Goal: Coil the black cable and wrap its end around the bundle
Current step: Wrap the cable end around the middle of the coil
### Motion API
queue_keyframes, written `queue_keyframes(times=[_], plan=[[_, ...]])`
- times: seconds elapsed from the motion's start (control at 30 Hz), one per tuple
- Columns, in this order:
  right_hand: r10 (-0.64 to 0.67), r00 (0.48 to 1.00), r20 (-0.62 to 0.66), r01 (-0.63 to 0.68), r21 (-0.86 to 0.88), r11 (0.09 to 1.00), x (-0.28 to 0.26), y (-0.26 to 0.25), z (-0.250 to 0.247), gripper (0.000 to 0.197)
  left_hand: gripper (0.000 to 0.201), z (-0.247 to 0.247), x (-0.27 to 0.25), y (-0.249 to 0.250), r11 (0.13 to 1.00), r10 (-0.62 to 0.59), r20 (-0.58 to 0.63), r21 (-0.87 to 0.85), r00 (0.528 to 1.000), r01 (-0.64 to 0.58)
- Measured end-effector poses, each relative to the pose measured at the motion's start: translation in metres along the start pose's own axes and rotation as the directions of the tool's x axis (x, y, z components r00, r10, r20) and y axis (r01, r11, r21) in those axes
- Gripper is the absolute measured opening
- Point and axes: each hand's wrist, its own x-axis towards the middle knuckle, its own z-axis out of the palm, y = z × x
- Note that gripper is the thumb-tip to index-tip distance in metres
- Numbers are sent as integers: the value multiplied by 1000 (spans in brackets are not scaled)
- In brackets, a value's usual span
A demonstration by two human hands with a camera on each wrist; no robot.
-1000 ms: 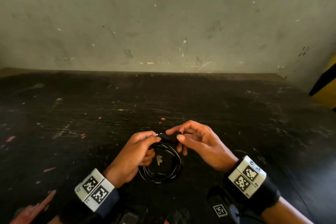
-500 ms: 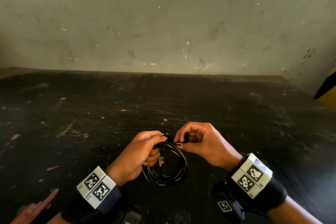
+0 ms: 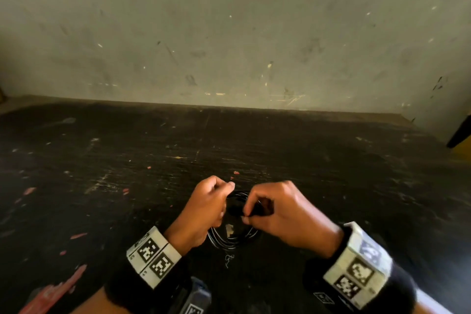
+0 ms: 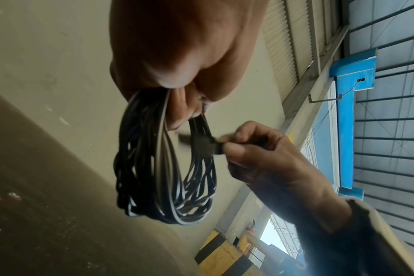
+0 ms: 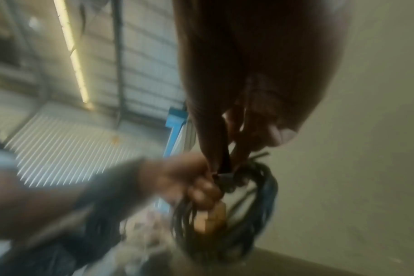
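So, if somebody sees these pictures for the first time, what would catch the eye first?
Probably the two hands meeting low in the middle of the head view, over a dark, scratched table. The left hand grips the top of a coiled black cable that hangs in loops, while the right hand pinches the cable's end against the bundle. White marker blocks on both wrists also stand out.

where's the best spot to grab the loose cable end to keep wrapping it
Probably at its stiff plug tip, pinched from the right side, as the right hand does now. The left hand already grips the top of the coil, blocking that side.
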Motion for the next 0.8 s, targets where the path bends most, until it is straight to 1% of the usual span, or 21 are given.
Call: queue_keyframes(times=[0.07,0.13,0.3,0.4,0.47,0.63,0.73,0.8], plan=[[-111,990,-92,95,-162,982,1,7,12,14,15,0,-1,2,1000,7,-14,-14,1000,-7],[-174,975,-136,134,-265,955,4,13,20,15,16,-1,0,2,999,24,-27,-25,999,-25],[-222,951,-214,164,-256,953,12,17,32,14,15,-2,3,-1,998,51,-47,-26,998,-52],[-284,930,-235,214,-284,935,14,18,36,9,23,-1,4,-4,998,42,-66,-45,997,-45],[-332,911,-244,251,-311,917,15,21,37,7,28,0,5,-6,996,15,-64,-82,998,-20],[-395,884,-250,286,-377,881,15,28,42,10,37,-1,5,-5,974,-104,28,-201,994,108],[-415,872,-258,304,-378,874,13,30,42,8,29,-1,5,-2,965,-151,116,-196,982,172],[-406,877,-257,297,-374,879,12,30,41,9,23,-1,4,0,967,-149,144,-188,978,174]])
